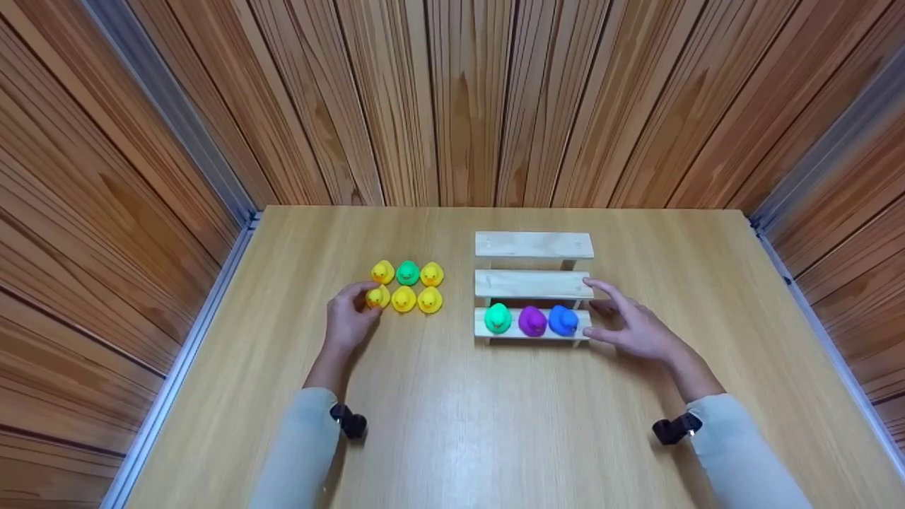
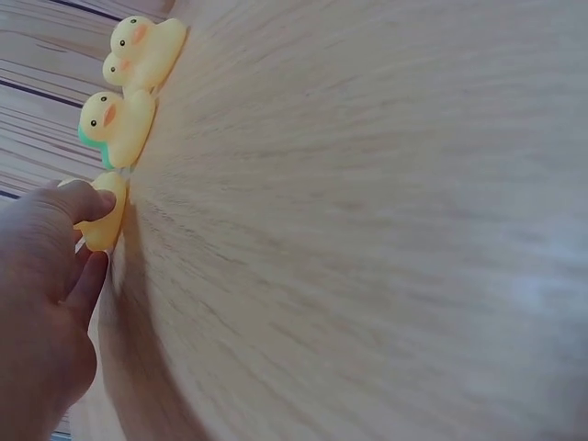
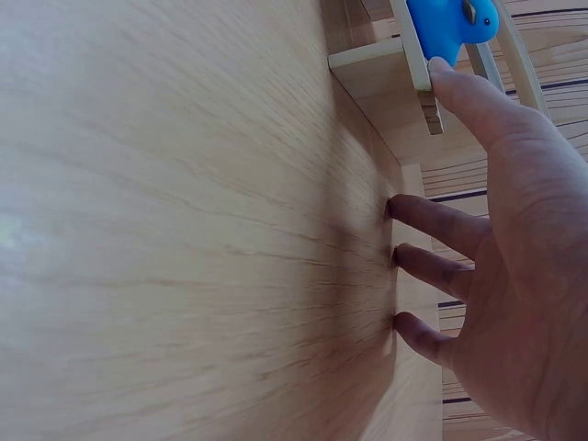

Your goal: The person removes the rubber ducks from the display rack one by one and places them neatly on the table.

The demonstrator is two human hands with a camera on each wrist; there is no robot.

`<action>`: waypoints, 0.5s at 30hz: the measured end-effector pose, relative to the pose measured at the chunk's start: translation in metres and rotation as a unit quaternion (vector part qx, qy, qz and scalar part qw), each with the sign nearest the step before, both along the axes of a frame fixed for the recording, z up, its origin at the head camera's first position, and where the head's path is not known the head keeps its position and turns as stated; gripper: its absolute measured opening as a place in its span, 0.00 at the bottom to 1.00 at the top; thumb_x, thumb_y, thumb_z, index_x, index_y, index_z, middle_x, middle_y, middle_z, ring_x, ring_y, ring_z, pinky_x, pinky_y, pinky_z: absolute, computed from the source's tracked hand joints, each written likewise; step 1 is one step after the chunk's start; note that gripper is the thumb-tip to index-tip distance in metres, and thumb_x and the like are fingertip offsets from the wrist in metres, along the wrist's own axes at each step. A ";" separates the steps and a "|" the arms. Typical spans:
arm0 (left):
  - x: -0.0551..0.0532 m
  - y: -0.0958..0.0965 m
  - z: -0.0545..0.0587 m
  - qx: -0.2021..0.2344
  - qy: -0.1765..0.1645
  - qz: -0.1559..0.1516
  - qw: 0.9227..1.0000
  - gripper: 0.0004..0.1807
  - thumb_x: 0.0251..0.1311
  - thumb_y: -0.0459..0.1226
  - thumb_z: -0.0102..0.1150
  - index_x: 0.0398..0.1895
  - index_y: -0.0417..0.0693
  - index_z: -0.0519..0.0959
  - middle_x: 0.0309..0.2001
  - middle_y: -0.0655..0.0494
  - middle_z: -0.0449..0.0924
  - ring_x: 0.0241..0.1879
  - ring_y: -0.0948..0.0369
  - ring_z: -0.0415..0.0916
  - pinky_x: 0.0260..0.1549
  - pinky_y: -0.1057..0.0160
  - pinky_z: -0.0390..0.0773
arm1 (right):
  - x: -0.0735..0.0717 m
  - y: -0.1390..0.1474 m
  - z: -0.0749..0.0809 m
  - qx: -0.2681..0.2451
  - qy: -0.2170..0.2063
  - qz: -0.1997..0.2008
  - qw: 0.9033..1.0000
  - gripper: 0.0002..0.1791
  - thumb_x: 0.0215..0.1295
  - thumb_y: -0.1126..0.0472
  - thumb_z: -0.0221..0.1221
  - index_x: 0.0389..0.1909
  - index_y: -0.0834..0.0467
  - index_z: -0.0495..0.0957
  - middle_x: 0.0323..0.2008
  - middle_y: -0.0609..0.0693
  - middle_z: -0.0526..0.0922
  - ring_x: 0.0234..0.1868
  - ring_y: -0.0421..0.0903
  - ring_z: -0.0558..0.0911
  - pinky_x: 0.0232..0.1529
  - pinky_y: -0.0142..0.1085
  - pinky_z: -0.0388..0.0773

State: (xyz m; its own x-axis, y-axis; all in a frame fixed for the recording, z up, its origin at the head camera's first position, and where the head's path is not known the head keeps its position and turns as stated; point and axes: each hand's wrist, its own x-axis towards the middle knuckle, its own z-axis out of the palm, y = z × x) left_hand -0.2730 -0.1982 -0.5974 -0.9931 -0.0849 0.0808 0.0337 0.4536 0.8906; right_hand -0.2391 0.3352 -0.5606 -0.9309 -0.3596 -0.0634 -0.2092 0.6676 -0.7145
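My left hand [image 1: 348,319] pinches a yellow rubber duck [image 1: 377,297] between thumb and fingers at the front left of a small group. In the left wrist view the pinched duck [image 2: 110,213] appears partly covered by the fingers. Beside it sit more yellow ducks [image 1: 404,299] and one green duck [image 1: 408,273], in two rows. My right hand [image 1: 640,329] is spread at the right end of a three-step wooden stand [image 1: 532,284]. Its thumb is at the lowest step's end, near a blue duck [image 3: 450,28]; other fingertips rest on the table.
On the stand's lowest step, a green duck [image 1: 498,319] and a purple duck [image 1: 532,322] stand left of the blue one. The wooden table [image 1: 452,424] meets plank walls [image 1: 466,106] at the back and sides.
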 end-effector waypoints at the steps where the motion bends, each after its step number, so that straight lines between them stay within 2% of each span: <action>1: 0.000 0.000 0.000 -0.001 0.002 0.000 1.000 0.24 0.67 0.21 0.72 0.66 0.36 0.86 0.69 0.34 0.85 0.73 0.39 0.82 0.77 0.41 0.81 | 0.000 0.000 0.000 0.000 -0.002 -0.001 1.000 0.52 0.76 0.45 0.72 0.91 0.40 0.52 0.81 0.69 0.75 0.85 0.72 0.70 0.84 0.81 0.53; 7: 0.001 0.000 0.005 -0.002 -0.004 -0.005 1.000 0.27 0.66 0.23 0.74 0.69 0.38 0.85 0.71 0.36 0.84 0.73 0.39 0.82 0.77 0.40 0.82 | 0.000 0.001 0.000 0.005 -0.008 -0.003 1.000 0.52 0.76 0.44 0.72 0.91 0.37 0.51 0.82 0.68 0.74 0.86 0.73 0.69 0.84 0.82 0.52; 11: 0.002 0.000 0.009 -0.006 0.005 -0.013 1.000 0.30 0.66 0.25 0.75 0.71 0.39 0.83 0.71 0.37 0.82 0.72 0.37 0.83 0.76 0.38 0.82 | 0.001 0.001 0.000 0.005 -0.008 -0.004 1.000 0.52 0.77 0.43 0.71 0.91 0.38 0.51 0.83 0.68 0.72 0.86 0.73 0.67 0.84 0.83 0.51; 15: 0.005 0.002 0.014 -0.018 0.007 -0.028 0.999 0.32 0.66 0.26 0.76 0.74 0.41 0.80 0.74 0.38 0.79 0.75 0.36 0.79 0.78 0.37 0.80 | 0.002 0.001 0.001 0.005 -0.016 -0.006 1.000 0.52 0.77 0.42 0.70 0.91 0.35 0.50 0.84 0.68 0.71 0.87 0.73 0.65 0.83 0.84 0.49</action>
